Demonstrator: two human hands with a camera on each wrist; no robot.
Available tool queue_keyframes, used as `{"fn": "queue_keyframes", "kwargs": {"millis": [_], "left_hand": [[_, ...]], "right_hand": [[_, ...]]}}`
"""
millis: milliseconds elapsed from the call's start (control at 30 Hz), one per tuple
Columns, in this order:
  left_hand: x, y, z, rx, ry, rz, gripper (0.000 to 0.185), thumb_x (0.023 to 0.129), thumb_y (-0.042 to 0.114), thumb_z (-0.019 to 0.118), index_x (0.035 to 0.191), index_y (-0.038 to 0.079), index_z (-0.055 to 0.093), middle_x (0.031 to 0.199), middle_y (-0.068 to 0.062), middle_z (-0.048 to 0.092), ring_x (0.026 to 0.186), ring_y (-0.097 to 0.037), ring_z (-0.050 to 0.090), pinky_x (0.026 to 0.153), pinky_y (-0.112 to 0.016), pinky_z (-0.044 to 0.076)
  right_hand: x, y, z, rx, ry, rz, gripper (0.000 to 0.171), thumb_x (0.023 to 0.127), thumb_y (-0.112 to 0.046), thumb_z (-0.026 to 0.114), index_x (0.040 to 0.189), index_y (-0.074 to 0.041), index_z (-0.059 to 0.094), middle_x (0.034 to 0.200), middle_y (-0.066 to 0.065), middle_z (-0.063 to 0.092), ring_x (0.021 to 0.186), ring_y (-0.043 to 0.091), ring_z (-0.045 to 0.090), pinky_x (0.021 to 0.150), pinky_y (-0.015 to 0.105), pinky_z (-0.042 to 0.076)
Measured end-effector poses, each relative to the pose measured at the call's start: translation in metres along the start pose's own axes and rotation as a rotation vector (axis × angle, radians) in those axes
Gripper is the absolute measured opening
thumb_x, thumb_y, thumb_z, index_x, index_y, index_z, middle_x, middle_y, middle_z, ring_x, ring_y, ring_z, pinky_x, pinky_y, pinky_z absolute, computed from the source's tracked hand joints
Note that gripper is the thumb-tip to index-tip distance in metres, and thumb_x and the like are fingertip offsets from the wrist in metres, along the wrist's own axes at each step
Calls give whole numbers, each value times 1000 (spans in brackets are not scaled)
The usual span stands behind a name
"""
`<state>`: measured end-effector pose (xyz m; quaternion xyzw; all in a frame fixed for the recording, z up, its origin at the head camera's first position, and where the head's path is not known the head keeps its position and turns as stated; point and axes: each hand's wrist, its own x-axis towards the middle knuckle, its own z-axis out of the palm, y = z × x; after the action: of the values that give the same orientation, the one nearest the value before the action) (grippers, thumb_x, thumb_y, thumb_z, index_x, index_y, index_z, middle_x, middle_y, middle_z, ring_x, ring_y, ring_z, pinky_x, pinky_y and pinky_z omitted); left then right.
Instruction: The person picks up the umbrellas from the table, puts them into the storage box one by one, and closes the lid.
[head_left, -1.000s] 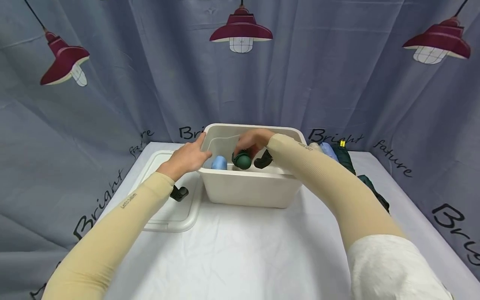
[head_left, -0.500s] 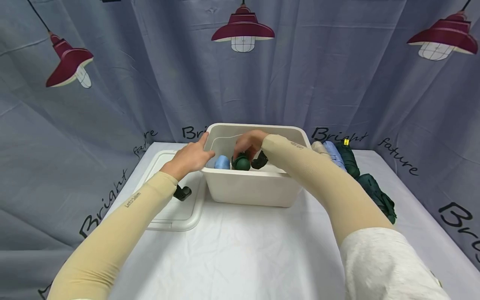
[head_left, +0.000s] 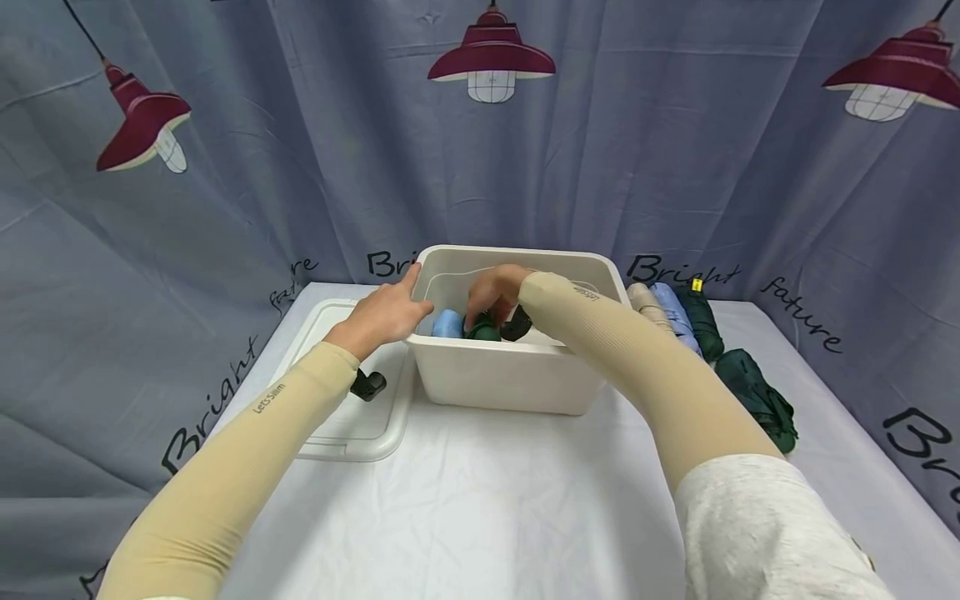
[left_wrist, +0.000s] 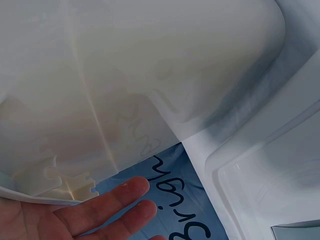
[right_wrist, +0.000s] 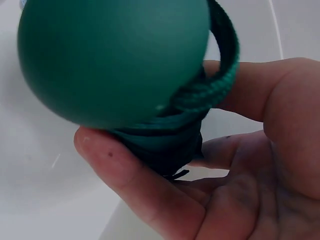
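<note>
The near part of the worktop (head_left: 480,500), under a white cloth, lay bare from its front edge up to the white bin (head_left: 510,379), with only the two sleeved forearms crossing it. A clear lid (head_left: 352,417) lay flat just left of the bin, a small black thing (head_left: 367,385) resting on it under the left wrist. Along the right side a row of rolled umbrellas (head_left: 697,321) in beige, pale blue and dark green ran from the bin's far right corner back toward the near right, leaving a strip of cloth between them and the right edge. The left hand (head_left: 386,312) rested on the bin's left rim, fingers straight and relaxed; the left wrist view showed those fingers (left_wrist: 115,197) lying under the bin's outer lip, gripping nothing. The right hand (head_left: 495,292) reached down inside the bin, thumb and fingers (right_wrist: 135,185) curled round the dark green umbrella (right_wrist: 150,135) just below its round, smooth green knob (right_wrist: 112,60), where a green cord looped about the neck. That umbrella stood in the middle of the bin, beside a pale blue roll (head_left: 447,323) on its left. Behind the worktop hung a grey-blue curtain (head_left: 300,167) printed with red lamps
</note>
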<state>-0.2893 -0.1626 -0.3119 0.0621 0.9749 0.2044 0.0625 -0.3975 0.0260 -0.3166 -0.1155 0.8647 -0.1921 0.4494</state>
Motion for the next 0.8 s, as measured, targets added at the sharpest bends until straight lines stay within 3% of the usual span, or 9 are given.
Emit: {"fn": "queue_keyframes", "kwargs": {"millis": [200,300,400,533,633,800], "left_hand": [[0,1,-1,4,-5,-2,82,100,47,44,164,24,-3,152,-23,47,125,-38,57,97,-53,47],[1,2,-1,10,-6,-3,82,100,47,44,164,24,-2,151,-23,47,124,-39,58,96,-53,47],[0,2,-2,9,-7,-4,82,100,47,44,164,24,-2,152,-24,45,126,-40,57,97,-54,47],[0,3,-3,3,-8,-4,82,100,47,44,164,24,-2,155,-23,42,133,-41,52,101,-55,45],[0,2,-2,2,-8,0,82,100,47,43,164,24,-3,155,-23,42,133,-41,51,101,-56,44],[0,1,-2,4,-13,3,81,101,47,42,164,24,-5,155,-23,42,132,-41,53,101,-56,44]], "right_hand": [[4,0,2,39,-71,-4,19,98,-12,63,106,5,63,101,11,63,88,22,64,79,31,55],[6,1,2,57,-93,-13,21,99,-10,62,110,8,63,103,14,65,86,23,66,75,31,56],[5,1,1,56,-99,-24,30,99,-9,61,122,10,60,120,19,64,88,26,68,84,36,57],[2,0,0,69,-107,-42,42,99,-5,60,136,10,51,146,23,50,94,31,68,104,43,49],[-1,-1,0,75,-114,-51,46,99,-6,59,141,9,47,152,21,44,96,32,67,107,45,46],[-5,0,0,61,-100,-48,51,100,-9,59,147,4,43,147,22,49,92,30,67,106,45,47]]}}
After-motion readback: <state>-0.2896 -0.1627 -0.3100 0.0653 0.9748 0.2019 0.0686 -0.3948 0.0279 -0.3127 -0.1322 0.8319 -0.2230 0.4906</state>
